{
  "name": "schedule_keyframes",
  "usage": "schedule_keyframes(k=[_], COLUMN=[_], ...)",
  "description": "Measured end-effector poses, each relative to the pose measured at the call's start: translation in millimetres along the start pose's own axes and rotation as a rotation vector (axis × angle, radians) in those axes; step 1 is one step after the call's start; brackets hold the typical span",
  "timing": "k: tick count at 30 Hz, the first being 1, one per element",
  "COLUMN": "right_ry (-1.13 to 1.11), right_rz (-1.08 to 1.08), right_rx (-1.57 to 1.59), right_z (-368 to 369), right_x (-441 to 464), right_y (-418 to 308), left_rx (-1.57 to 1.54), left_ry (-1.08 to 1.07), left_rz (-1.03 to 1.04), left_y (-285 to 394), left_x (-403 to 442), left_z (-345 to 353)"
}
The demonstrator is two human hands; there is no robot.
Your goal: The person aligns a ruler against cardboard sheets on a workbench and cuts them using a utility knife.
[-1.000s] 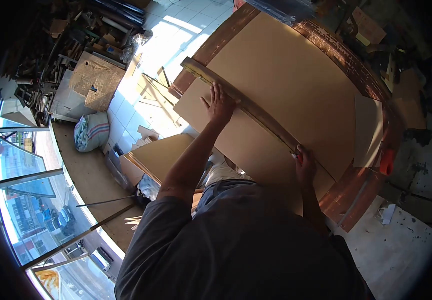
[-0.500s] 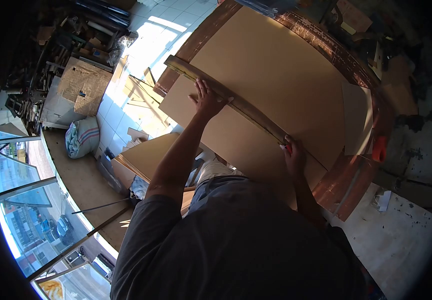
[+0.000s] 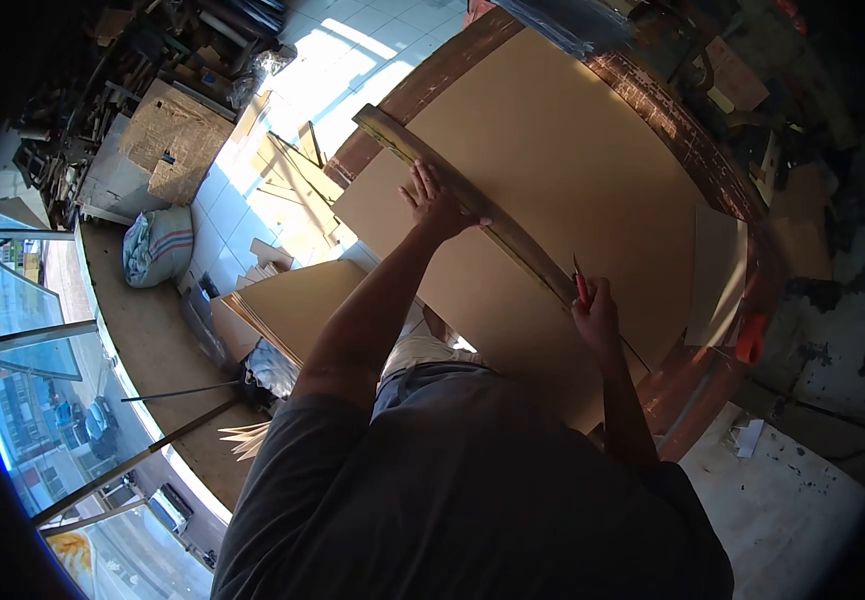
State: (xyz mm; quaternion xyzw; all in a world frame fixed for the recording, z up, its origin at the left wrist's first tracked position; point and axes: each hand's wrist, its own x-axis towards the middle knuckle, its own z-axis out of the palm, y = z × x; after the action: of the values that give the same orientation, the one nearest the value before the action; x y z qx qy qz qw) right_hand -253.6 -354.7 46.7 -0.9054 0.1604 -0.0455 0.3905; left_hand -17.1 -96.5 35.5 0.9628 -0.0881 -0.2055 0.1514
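Observation:
A large flat brown board [image 3: 582,140] lies on the table, with a long straightedge bar [image 3: 527,250] slanting across it. My left hand [image 3: 437,207] presses on the bar near its far end, fingers spread out. In my right hand [image 3: 597,318] is a red-handled cutter knife [image 3: 581,289], its thin blade pointing up and away from me. The knife is beside the bar's near end and looks raised off the board. A straight line runs on from that end towards the board's near edge.
The worn reddish table edge [image 3: 687,395] shows around the board. A pale sheet [image 3: 717,270] and a red object [image 3: 749,338] are at the right. Leaning brown sheets [image 3: 297,300] stand by my left side. A stuffed sack [image 3: 159,247] and scrap wood are farther left.
My right hand has come up from the bar's near end, and the knife's blade now shows, pointing away. My left hand stays on the bar. The whole view has shifted slightly.

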Motion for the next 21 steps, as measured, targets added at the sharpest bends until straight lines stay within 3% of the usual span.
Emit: schedule_keyframes(k=[2,4,7,9,14,21], right_ry=[-0.059,-0.361,-0.499,-0.372,-0.299,-0.381], right_rz=[0.013,0.230,0.231,-0.063,-0.404,-0.410], right_rx=[0.003,0.224,0.073,-0.009,-0.276,-0.436], right_z=[-7,-11,4,45,127,186], right_x=[29,65,115,143,213,268], right_y=[-35,-79,-144,-140,-164,-188], left_rx=[0.006,0.010,0.015,0.004,0.016,-0.021], left_ry=[-0.010,-0.022,-0.036,-0.047,-0.092,-0.068], left_rz=[-0.017,-0.032,-0.063,-0.074,-0.090,-0.072], left_y=[2,4,8,10,14,13], left_x=[1,2,2,-1,-1,-2], left_z=[-1,-3,-5,-9,-12,-14])
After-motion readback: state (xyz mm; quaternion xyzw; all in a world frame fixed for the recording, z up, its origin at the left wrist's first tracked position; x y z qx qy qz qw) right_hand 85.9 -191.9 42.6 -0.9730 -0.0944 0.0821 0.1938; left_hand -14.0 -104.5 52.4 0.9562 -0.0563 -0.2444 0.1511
